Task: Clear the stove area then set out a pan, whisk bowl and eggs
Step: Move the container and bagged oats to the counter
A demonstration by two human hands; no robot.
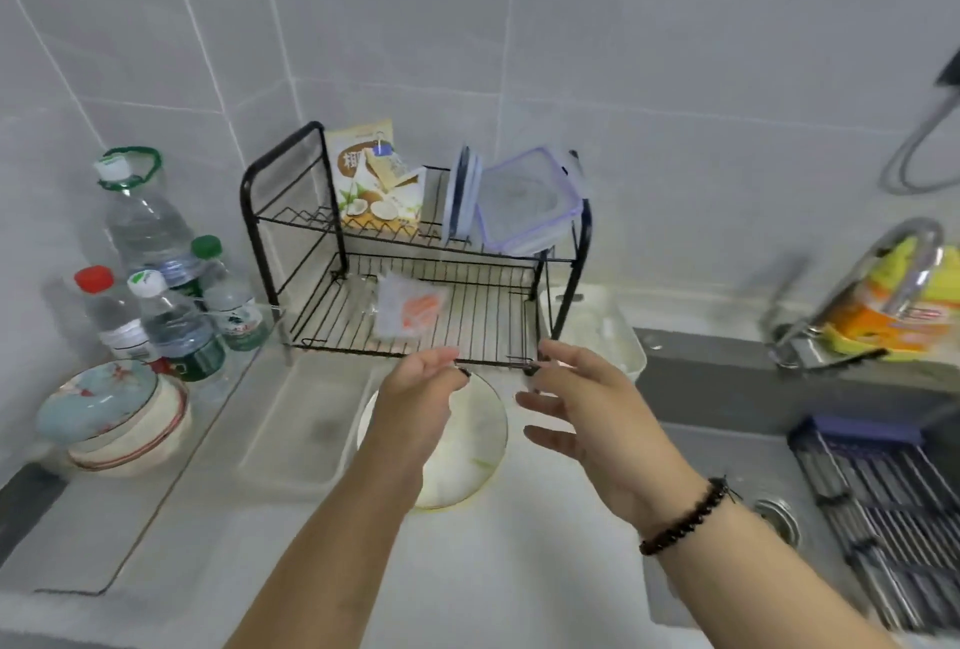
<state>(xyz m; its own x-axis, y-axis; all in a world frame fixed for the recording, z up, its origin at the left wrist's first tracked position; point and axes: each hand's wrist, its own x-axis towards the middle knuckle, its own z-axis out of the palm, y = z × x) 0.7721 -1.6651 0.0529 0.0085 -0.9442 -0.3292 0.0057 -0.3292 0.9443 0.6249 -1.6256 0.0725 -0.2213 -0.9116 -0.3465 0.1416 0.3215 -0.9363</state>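
The glass bowl is seen on the desk, directly beneath the rack's front edge. It is pinched at its far rim by the left hand; the right hand, fingers spread, is held just beside it.

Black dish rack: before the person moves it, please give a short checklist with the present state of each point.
1. Left hand on the front bar of the black dish rack: ok, fingers curl at it.
2. Right hand gripping: not ok, fingers straight, beside the corner.
3. Upper items secure: cannot tell; the clear container leans.
4. Plate under the front edge: not ok, in the way.
5. Water bottles apart from the rack: ok.
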